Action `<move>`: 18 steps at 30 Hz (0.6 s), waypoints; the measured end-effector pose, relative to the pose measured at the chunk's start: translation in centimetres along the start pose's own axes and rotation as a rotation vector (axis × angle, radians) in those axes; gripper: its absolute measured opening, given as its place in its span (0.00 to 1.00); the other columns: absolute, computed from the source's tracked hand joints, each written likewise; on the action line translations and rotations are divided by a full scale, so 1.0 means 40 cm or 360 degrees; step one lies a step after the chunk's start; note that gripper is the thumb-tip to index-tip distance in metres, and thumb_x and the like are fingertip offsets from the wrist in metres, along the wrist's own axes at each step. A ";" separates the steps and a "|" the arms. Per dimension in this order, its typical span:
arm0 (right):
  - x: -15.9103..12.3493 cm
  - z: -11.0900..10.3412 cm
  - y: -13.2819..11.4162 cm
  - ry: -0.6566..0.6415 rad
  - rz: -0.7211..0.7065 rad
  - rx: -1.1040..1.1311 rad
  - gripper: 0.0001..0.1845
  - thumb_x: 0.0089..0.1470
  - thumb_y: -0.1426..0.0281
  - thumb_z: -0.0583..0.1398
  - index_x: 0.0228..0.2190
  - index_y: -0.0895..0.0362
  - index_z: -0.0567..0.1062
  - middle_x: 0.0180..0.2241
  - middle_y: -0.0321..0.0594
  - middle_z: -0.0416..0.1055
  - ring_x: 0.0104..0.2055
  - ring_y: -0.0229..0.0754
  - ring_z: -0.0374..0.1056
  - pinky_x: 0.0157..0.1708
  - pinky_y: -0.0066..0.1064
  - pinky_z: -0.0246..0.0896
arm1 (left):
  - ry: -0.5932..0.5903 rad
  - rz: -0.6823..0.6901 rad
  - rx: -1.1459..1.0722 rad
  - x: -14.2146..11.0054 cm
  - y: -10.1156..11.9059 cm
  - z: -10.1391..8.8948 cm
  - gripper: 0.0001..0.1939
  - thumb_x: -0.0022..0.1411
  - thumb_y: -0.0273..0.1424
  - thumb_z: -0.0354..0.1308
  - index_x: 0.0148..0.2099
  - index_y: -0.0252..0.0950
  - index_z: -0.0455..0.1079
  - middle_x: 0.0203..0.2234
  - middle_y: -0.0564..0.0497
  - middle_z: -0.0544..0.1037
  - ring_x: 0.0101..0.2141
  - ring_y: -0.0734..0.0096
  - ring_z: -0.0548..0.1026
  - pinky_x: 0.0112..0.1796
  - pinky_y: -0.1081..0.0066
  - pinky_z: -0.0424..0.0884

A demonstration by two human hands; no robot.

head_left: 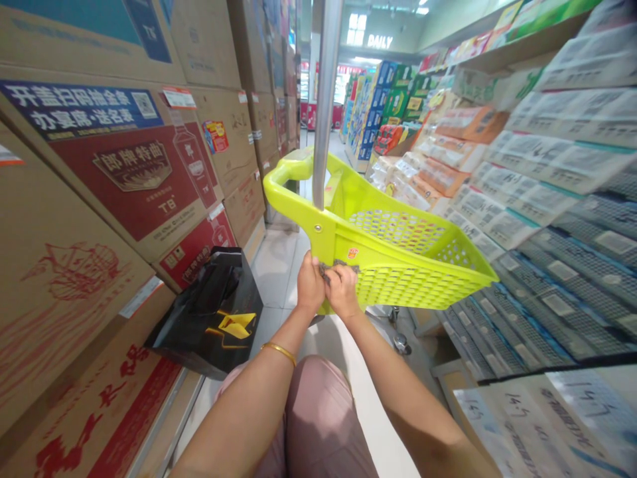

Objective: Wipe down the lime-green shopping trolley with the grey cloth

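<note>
A lime-green plastic shopping basket (398, 255) on wheels stands in the aisle in front of me, with a silver pole handle (326, 99) rising from its near end. Both my hands are closed together at the basket's near rim. My left hand (309, 285) and my right hand (342, 291) pinch a small dark piece of something (338, 267) between them; I cannot make out what it is. A gold bangle is on my left wrist.
Stacked brown and red cardboard cartons (124, 172) wall the left side. A black bag with yellow marks (213, 312) leans against them on the floor. Shelves of packaged goods (547, 199) line the right. The white tiled aisle (279, 265) runs ahead.
</note>
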State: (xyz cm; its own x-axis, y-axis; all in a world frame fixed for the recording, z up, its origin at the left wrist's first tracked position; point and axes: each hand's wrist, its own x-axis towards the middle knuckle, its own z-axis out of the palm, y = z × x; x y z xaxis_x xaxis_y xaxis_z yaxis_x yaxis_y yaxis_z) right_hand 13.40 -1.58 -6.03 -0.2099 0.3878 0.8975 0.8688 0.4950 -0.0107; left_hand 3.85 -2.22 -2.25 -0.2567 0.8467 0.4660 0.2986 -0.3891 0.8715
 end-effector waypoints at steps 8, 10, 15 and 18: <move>0.035 -0.034 0.021 -0.0078 -0.0149 -0.0038 0.09 0.57 0.72 0.55 0.36 0.53 0.75 0.36 0.41 0.67 0.41 0.41 0.57 0.43 0.34 0.52 | 0.0062 -0.0010 0.0064 -0.004 0.012 0.006 0.13 0.69 0.34 0.38 0.41 0.37 0.62 0.31 0.50 0.72 0.32 0.71 0.70 0.35 0.72 0.66; 0.076 -0.042 0.029 0.0065 -0.0136 -0.0063 0.09 0.56 0.71 0.56 0.37 0.53 0.75 0.37 0.42 0.67 0.43 0.42 0.57 0.45 0.35 0.52 | 0.0053 0.0008 0.0011 -0.004 0.012 0.007 0.13 0.68 0.35 0.39 0.41 0.37 0.63 0.32 0.49 0.73 0.34 0.70 0.71 0.37 0.71 0.66; 0.157 -0.048 0.034 0.0360 -0.0082 -0.0154 0.09 0.55 0.69 0.57 0.38 0.51 0.74 0.39 0.42 0.66 0.44 0.43 0.57 0.46 0.36 0.52 | 0.0084 0.0006 -0.0046 -0.005 0.015 0.007 0.13 0.68 0.36 0.41 0.45 0.36 0.64 0.38 0.47 0.73 0.40 0.68 0.72 0.41 0.70 0.66; 0.148 -0.034 0.021 0.0329 -0.0023 -0.0077 0.08 0.56 0.69 0.56 0.38 0.53 0.74 0.39 0.43 0.65 0.45 0.43 0.57 0.46 0.36 0.53 | 0.0083 -0.0036 -0.0027 -0.004 0.020 0.009 0.11 0.67 0.33 0.43 0.45 0.36 0.63 0.37 0.47 0.73 0.39 0.68 0.72 0.40 0.70 0.67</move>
State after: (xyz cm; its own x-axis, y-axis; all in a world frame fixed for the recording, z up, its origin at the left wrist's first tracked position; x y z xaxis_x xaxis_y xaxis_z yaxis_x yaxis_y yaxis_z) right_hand 13.50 0.10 -0.13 -0.1305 0.2106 0.9688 0.8879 0.4596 0.0197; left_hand 4.48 -2.53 -1.68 -0.3111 0.8355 0.4530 0.2767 -0.3764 0.8842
